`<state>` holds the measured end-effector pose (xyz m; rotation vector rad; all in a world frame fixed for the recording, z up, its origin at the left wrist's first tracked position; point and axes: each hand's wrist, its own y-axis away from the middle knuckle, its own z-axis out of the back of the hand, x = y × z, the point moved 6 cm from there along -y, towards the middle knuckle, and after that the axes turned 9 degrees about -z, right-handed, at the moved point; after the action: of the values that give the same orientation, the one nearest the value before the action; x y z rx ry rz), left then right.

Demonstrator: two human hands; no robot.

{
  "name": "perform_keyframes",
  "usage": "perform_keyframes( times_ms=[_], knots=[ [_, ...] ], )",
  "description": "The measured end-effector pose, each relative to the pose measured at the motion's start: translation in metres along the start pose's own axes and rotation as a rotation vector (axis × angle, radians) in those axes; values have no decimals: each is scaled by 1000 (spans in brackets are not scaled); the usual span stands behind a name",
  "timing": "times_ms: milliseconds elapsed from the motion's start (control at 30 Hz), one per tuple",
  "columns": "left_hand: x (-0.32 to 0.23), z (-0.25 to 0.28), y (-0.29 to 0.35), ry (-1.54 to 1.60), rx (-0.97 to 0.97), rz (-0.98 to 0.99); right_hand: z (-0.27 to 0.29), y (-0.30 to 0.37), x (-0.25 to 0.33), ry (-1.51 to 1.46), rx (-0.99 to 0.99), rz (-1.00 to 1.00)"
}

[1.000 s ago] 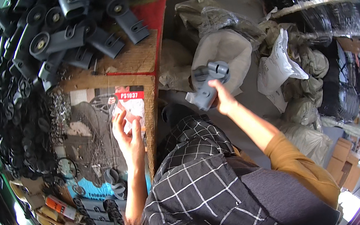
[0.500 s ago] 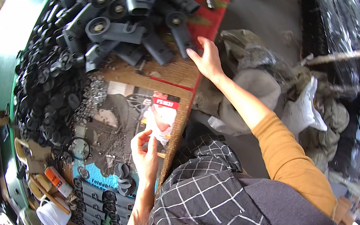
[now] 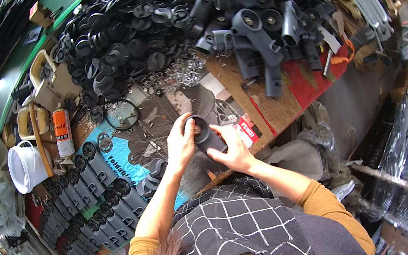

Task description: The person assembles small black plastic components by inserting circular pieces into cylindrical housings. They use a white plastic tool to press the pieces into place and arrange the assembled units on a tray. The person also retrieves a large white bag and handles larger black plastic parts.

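Note:
Over the near edge of the bench, both hands hold one dark grey plastic housing (image 3: pixel 211 141) with a ring-shaped round end and a straight tubular body. My left hand (image 3: pixel 179 145) grips the round end, its thumb at the ring's rim. Around the tubular body close the fingers of my right hand (image 3: pixel 236 150). Inside the ring a small brownish centre shows. Loose housings of the same kind lie in a heap (image 3: pixel 267 34) at the far right of the bench. Left of my hands, several similar pieces stand in neat rows (image 3: pixel 83 203), with curved dark pieces (image 3: pixel 153 177) beside them.
Black round caps (image 3: pixel 115 58) are piled along the back, with small metal hardware (image 3: pixel 186 73) scattered before them. An orange-and-white spray can (image 3: pixel 63 133) and a white bucket (image 3: pixel 28 166) stand at left. A metal-handled tool (image 3: pixel 328 63) lies on red cloth at right.
My right hand has come back from the heap with a housing and now holds it before me. My left hand has closed on its round end. The view has swung rightward.

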<state>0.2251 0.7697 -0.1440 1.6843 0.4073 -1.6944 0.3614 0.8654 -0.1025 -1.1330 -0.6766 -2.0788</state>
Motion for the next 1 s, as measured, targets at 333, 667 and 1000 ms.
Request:
perform_keyframes(
  times_ms=[333, 667, 1000],
  knots=[
    [20, 20, 3, -443, 40, -68, -61, -238, 34, 610, -247, 135],
    [-21, 56, -27, 78, -323, -132, -56, -158, 26, -695, 250, -465],
    [-16, 58, 10, 244, -172, -42, -36, -88, 32, -330, 59, -344]
  ],
)
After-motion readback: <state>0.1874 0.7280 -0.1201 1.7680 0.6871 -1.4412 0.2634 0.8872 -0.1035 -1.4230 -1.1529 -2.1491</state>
